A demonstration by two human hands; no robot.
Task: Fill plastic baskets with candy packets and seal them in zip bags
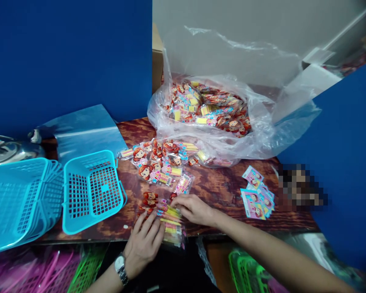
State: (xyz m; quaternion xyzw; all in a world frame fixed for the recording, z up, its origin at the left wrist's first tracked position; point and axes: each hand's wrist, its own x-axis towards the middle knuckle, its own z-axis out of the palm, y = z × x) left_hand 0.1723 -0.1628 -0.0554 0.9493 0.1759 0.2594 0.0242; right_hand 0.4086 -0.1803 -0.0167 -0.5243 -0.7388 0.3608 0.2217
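Brown tabletop [219, 179]: basket [76, 167], bag [262, 126], cards [256, 203] surround both hands [144, 240] [195, 208] on packets [172, 230].

I count one kettle [29, 151], one wristwatch [120, 263], one unstacked blue basket [105, 188] and many overlapping packets [172, 219].

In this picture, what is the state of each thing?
Left hand: fingers spread over the packet row
Right hand: fingers bent, touching the row
Packet row: side by side
Loose packets: heaped
Clear bag: open, packets inside
Single basket: upright
Basket stack: nested
Cards: overlapping
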